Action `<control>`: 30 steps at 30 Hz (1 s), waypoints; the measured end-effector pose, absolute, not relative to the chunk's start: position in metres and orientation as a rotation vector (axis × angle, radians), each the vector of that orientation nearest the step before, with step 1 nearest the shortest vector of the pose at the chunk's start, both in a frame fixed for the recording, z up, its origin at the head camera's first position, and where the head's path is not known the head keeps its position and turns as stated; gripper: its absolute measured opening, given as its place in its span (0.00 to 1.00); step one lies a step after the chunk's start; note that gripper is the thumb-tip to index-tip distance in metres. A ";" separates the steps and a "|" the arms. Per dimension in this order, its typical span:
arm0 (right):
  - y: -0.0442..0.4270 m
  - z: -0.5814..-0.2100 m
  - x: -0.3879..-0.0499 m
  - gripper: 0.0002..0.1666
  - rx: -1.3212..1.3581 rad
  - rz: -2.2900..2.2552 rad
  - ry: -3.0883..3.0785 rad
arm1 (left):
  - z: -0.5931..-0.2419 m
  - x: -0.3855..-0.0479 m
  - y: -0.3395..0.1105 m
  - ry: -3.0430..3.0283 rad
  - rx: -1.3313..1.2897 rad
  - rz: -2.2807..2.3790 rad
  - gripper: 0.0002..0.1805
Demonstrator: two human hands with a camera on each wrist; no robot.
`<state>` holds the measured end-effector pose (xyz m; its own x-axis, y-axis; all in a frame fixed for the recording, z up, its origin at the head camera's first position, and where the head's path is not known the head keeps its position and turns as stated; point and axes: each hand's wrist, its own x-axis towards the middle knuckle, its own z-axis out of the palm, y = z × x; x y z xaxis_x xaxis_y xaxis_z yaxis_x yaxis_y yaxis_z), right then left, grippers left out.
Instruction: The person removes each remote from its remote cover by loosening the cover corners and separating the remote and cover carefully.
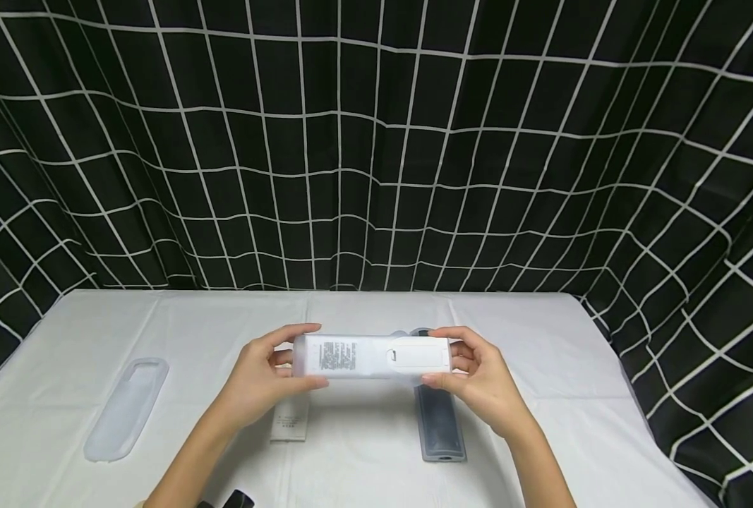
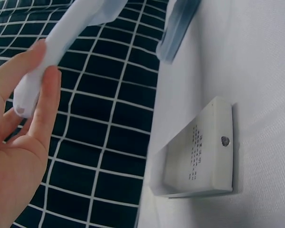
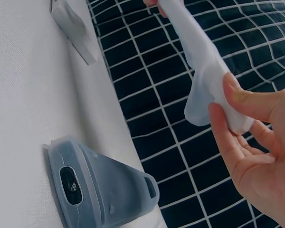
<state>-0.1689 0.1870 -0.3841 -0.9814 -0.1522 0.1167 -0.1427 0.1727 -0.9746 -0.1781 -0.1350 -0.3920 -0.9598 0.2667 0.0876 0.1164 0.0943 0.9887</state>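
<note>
A white remote control (image 1: 366,358) is held level above the table, its back with printed text and battery lid facing up. A translucent silicone cover (image 3: 198,102) sits around part of it; near the right end the cover bulges loosely away. My left hand (image 1: 258,381) pinches the covered left end between thumb and fingers. At the other end, my right hand (image 1: 480,377) grips the battery-lid end the same way. In the right wrist view, the right thumb (image 3: 240,95) presses on the remote beside the loose flap.
A separate translucent cover (image 1: 126,409) lies on the white tablecloth at left. Below my left hand is a white remote (image 1: 289,421), partly hidden. A dark remote in a clear cover (image 1: 440,423) lies below my right hand. Something black (image 1: 239,499) shows at the bottom edge.
</note>
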 end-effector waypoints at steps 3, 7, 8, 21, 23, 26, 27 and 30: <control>0.186 -0.384 -0.169 0.38 -0.298 -1.999 2.405 | -0.392 -0.178 -0.135 2.238 0.416 2.026 0.34; 0.186 -0.384 -0.169 0.37 -0.310 -1.997 2.427 | -0.395 -0.180 -0.134 2.217 0.484 2.100 0.24; 0.187 -0.384 -0.169 0.37 -0.319 -1.997 2.431 | -0.395 -0.180 -0.134 2.206 0.499 2.120 0.22; 0.187 -0.383 -0.169 0.36 -0.358 -2.009 2.413 | -0.395 -0.180 -0.128 2.298 0.383 2.204 0.11; 0.188 -0.383 -0.169 0.36 -0.352 -2.009 2.405 | -0.394 -0.180 -0.128 2.322 0.377 2.195 0.10; 0.188 -0.383 -0.169 0.36 -0.356 -2.009 2.395 | -0.392 -0.179 -0.130 2.375 0.383 2.174 0.09; 0.188 -0.383 -0.169 0.36 -0.362 -2.008 2.392 | -0.391 -0.179 -0.131 2.395 0.391 2.164 0.09; 0.188 -0.383 -0.169 0.36 -0.377 -2.008 2.386 | -0.389 -0.178 -0.133 2.450 0.410 2.141 0.09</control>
<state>-0.1694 0.1877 -0.3829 -0.9712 -0.1825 0.1530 -0.1818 0.1537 -0.9712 -0.1783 -0.1331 -0.3892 -0.9594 0.0962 0.2653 0.2757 0.1203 0.9537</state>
